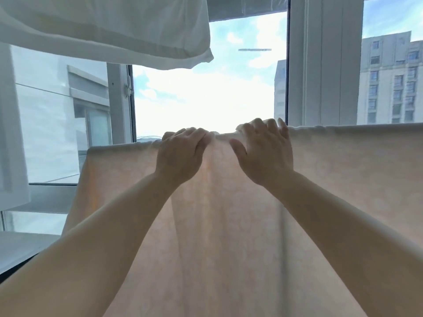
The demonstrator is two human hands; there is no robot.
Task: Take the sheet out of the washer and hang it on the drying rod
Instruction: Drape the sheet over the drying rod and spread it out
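Observation:
A pale peach patterned sheet (229, 225) hangs draped over a horizontal drying rod, which is hidden under the sheet's top fold. The fold runs across the view at hand height. My left hand (180, 154) grips the top fold left of centre, fingers curled over it. My right hand (265, 147) holds the fold just to the right, fingers curled over the top and thumb spread on the near side. Between the two hands the cloth is bunched into small creases. Both forearms reach up from the bottom of the view.
White laundry (109, 28) hangs overhead at the upper left, and more white cloth (9, 133) hangs along the left edge. A white window frame (325, 60) stands behind the sheet. Outside are sky and apartment buildings (393, 83).

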